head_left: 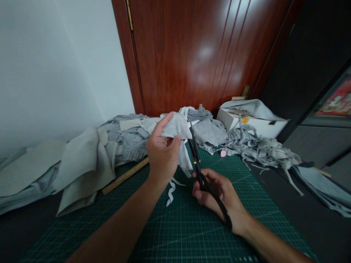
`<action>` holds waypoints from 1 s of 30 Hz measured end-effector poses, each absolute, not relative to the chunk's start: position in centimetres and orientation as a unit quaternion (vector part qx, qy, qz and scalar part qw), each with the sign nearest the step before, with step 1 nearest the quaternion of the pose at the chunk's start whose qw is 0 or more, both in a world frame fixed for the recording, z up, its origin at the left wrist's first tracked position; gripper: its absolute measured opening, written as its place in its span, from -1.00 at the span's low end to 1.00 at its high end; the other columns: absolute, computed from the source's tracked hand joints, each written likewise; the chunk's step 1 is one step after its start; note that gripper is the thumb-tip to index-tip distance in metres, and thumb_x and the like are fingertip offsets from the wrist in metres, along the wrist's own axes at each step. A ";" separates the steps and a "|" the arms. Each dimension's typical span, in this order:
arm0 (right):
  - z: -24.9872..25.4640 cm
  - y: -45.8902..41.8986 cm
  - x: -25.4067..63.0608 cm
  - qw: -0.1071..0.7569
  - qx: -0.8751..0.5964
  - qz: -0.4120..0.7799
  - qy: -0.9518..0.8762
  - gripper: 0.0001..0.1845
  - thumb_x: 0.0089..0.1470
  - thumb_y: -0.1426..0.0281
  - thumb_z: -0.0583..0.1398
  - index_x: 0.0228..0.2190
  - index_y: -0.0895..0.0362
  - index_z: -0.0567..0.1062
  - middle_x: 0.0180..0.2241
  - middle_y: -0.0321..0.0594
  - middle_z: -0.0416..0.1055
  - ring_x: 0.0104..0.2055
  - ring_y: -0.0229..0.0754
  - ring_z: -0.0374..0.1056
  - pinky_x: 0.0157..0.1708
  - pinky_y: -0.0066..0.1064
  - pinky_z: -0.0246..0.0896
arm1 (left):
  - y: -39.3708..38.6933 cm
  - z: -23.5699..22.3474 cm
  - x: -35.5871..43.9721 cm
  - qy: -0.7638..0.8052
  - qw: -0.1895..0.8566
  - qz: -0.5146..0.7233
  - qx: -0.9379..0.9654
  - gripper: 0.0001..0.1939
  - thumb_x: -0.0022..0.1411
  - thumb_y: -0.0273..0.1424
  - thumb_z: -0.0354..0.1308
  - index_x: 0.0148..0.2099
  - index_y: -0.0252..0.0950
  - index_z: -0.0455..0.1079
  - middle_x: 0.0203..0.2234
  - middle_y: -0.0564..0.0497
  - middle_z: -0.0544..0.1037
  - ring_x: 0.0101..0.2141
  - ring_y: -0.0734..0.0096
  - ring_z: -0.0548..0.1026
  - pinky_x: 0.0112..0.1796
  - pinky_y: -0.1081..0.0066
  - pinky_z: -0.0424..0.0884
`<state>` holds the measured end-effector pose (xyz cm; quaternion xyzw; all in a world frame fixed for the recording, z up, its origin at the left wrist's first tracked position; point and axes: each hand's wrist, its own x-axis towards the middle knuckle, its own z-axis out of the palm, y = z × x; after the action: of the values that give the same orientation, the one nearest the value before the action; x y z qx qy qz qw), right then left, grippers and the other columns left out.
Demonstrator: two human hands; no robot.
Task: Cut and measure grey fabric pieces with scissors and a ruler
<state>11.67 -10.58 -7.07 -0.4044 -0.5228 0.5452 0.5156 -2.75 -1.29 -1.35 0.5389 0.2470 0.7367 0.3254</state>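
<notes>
My left hand (163,155) is closed on a light grey piece of fabric (177,126), pinching it between thumb and fingers above the mat. A lower part of the fabric hangs down beside the wrist. In my right hand (216,191) is a pair of black scissors (197,166) with a brass-coloured pivot. Their blades point up and stand apart at the fabric's right edge; whether they touch it I cannot tell. Below the hands, a curled white fabric scrap (170,193) lies on the green cutting mat (181,230).
Heaped grey fabric (134,144) lines the back and left, with a wooden ruler (126,175) before it. At right are tangled fabric strips (263,148), a white box (256,124) and a small pink piece (223,153). A brown door (186,54) stands behind.
</notes>
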 end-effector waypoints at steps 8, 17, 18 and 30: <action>-7.1 -10.6 11.7 0.522 -0.407 0.549 -0.511 -0.46 -0.23 0.35 0.59 -0.19 0.09 0.55 -0.42 -0.37 0.47 -0.41 -0.28 0.31 -0.40 -0.46 0.21 | -2.1 -1.7 -2.2 0.276 0.342 0.714 0.545 -0.42 0.17 -0.52 0.36 0.24 -0.12 0.53 -0.55 0.17 0.49 -0.64 0.55 0.26 -0.59 0.50 0.18; -7.2 -10.5 11.7 0.535 -0.406 0.527 -0.521 -0.50 -0.20 0.31 0.58 -0.22 0.08 0.55 -0.43 -0.37 0.46 -0.46 -0.28 0.28 -0.44 -0.43 0.20 | -2.5 -2.5 -1.5 0.292 0.344 0.704 0.549 -0.43 0.20 -0.51 0.34 0.25 -0.12 0.52 -0.50 0.16 0.53 -0.62 0.54 0.27 -0.57 0.48 0.20; -7.2 -10.5 11.7 0.534 -0.408 0.525 -0.522 -0.50 -0.20 0.30 0.57 -0.22 0.08 0.55 -0.43 -0.36 0.46 -0.46 -0.28 0.28 -0.44 -0.43 0.19 | -2.5 -2.7 -1.5 0.295 0.342 0.701 0.552 -0.43 0.21 -0.50 0.34 0.26 -0.11 0.51 -0.48 0.15 0.56 -0.62 0.54 0.28 -0.57 0.48 0.20; -7.6 -10.2 11.8 0.546 -0.406 0.497 -0.538 -0.53 -0.13 0.26 0.55 -0.21 0.09 0.55 -0.43 -0.37 0.46 -0.49 -0.29 0.29 -0.45 -0.44 0.22 | -3.1 -3.1 -0.6 0.299 0.346 0.702 0.547 -0.42 0.20 -0.52 0.32 0.26 -0.14 0.50 -0.13 0.00 0.68 -0.30 0.35 0.61 -0.40 0.45 0.48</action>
<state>11.78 -10.21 -7.57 -0.4063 -0.5378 0.4974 0.5461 -0.58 -3.13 -3.09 0.5466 0.2985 0.7017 0.3461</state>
